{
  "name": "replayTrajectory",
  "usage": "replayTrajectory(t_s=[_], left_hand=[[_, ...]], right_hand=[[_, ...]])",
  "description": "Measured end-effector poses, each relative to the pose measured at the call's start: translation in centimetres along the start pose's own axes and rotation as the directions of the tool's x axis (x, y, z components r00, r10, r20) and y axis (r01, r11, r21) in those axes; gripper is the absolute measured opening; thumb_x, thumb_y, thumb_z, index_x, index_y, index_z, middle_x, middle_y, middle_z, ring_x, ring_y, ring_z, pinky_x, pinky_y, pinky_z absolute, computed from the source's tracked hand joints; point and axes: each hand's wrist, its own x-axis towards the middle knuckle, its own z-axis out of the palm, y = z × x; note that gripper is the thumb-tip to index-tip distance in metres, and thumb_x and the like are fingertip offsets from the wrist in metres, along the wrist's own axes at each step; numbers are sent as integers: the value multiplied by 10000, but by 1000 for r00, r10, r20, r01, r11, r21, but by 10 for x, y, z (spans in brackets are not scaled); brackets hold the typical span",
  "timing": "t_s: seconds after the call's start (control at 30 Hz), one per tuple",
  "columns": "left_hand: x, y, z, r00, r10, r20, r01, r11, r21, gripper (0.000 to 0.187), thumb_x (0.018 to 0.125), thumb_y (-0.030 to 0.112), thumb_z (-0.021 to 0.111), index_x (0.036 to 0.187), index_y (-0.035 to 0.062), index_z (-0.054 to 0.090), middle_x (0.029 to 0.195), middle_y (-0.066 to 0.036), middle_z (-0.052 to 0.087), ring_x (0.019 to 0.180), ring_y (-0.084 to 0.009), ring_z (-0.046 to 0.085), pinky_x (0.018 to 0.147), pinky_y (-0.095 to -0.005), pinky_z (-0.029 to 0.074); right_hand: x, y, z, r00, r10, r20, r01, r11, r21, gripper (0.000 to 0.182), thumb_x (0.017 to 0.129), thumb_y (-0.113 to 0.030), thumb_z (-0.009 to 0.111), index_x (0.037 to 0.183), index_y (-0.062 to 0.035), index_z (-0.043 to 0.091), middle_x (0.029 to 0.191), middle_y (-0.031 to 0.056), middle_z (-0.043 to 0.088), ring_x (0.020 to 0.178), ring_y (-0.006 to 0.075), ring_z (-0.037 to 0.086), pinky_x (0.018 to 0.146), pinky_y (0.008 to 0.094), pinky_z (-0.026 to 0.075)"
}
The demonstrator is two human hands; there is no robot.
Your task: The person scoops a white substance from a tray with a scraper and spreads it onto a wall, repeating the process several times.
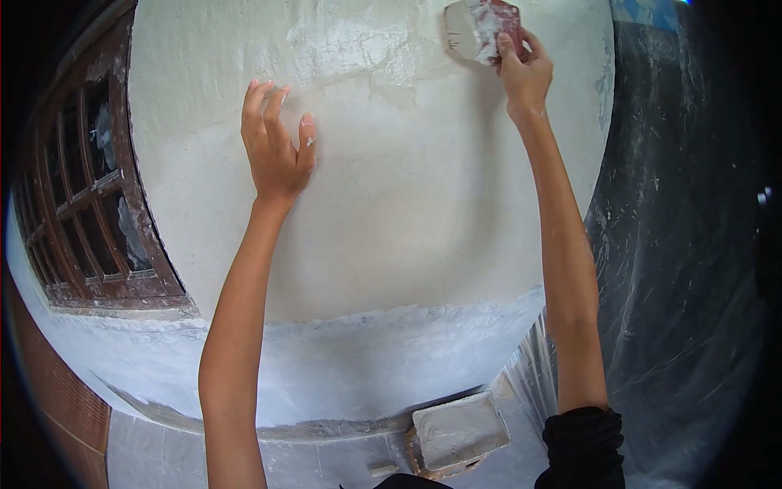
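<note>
My right hand (525,69) is closed on a reddish scraper (503,24) at the top right, its face loaded with whitish paste. The scraper is against or very near the cream-coated wall (391,204); exact contact cannot be made out. At the upper left, my left hand (278,143) is raised in front of the wall with its fingers apart and slightly bent, holding nothing. Bits of white paste stick to its thumb and fingertips. Wet, glossy paste (358,49) covers the wall between and above the two hands.
A brown wooden window frame (98,196) with dark panes is on the left. Dark plastic sheeting (676,244) hangs on the right. On the tiled floor (155,448) below stands a rectangular container of paste (460,432), with a small block (383,470) beside it.
</note>
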Motion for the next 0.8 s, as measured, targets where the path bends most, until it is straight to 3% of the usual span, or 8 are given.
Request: replayTrajectory(t_s=[0.03,0.13,0.23,0.3,0.43,0.57,0.73,0.8], left_hand=[[0,0,-1,1000,-2,28,2,1000,5,485,955,236,524,1383,77,360,1403,-173,376,1393,-383,315,1111,-522,294],[0,-2,-1,1000,1,12,-1,1000,-2,482,954,235,526,1379,75,366,1403,-175,380,1392,-383,316,1112,-522,294],[0,-2,0,1000,-5,10,5,1000,-10,482,955,236,524,1380,73,364,1402,-177,383,1391,-383,317,1113,-522,293],[-1,-1,-1,1000,-2,14,3,1000,-4,482,954,233,524,1379,72,364,1402,-179,383,1391,-384,317,1113,-522,293],[0,0,-1,1000,3,19,-3,1000,7,485,949,218,529,1380,69,363,1406,-182,381,1391,-386,316,1111,-524,293],[-2,-3,-1,1000,3,11,-3,1000,-13,489,945,209,534,1381,69,363,1410,-183,379,1391,-387,317,1108,-522,296],[0,1,0,1000,5,15,-5,1000,-3,489,947,210,537,1380,67,361,1407,-184,379,1388,-386,321,1106,-512,301],[-1,2,0,1000,5,17,-5,1000,-5,487,949,210,535,1380,66,361,1405,-184,380,1388,-385,322,1106,-512,300]], right_hand=[[0,4,6,989,-8,145,-11,991,133,349,913,-161,710,1198,22,625,784,37,676,679,98,608,569,227,467],[-6,1,11,982,-125,139,159,950,-269,350,910,-158,705,1198,26,629,766,40,676,683,107,619,573,236,480],[10,2,1,973,-218,-78,181,926,-331,354,908,-155,701,1203,28,630,790,54,689,689,112,627,587,242,492],[10,-8,-10,990,-13,-140,-10,986,-168,350,912,-151,696,1208,24,629,824,68,702,681,113,625,604,241,499],[-31,-12,8,984,-91,155,100,994,-52,339,913,-148,689,1202,20,633,855,81,715,671,119,629,628,247,515],[-45,-3,10,977,-138,161,172,961,-218,270,888,-122,662,1125,7,662,794,128,713,694,200,670,702,328,531],[-19,-2,-19,950,-121,-288,67,979,-191,265,867,-138,675,1077,23,667,805,164,715,718,259,692,706,352,526],[-34,-21,-5,965,-131,-228,100,985,-140,260,869,-132,669,1068,33,662,800,172,712,711,276,691,705,358,529]])
